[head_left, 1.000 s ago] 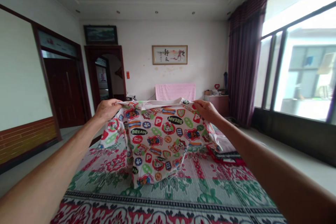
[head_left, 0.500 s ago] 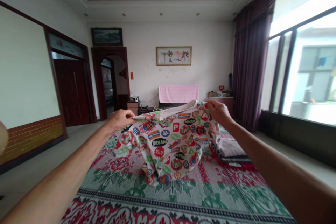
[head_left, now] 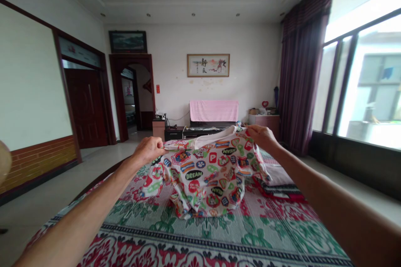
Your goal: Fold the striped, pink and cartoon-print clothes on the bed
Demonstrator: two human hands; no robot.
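Stretched between my two hands is a white shirt covered in colourful cartoon prints, with a plain white neckline along its top. My left hand is closed on the left shoulder, and my right hand pinches the right shoulder. The shirt's lower part reaches down to the patterned bedspread, its hem bunched and folded. Both sleeves droop at the sides.
Right of the shirt, partly behind my right forearm, lies a stack of folded clothes. Farther back stand a low cabinet with a pink cloth above it and a side cabinet. Purple curtains hang by the window.
Both hands have come down slightly with the shirt, and its shoulders are lower. The left sleeve now hangs more freely beside the body of the shirt.
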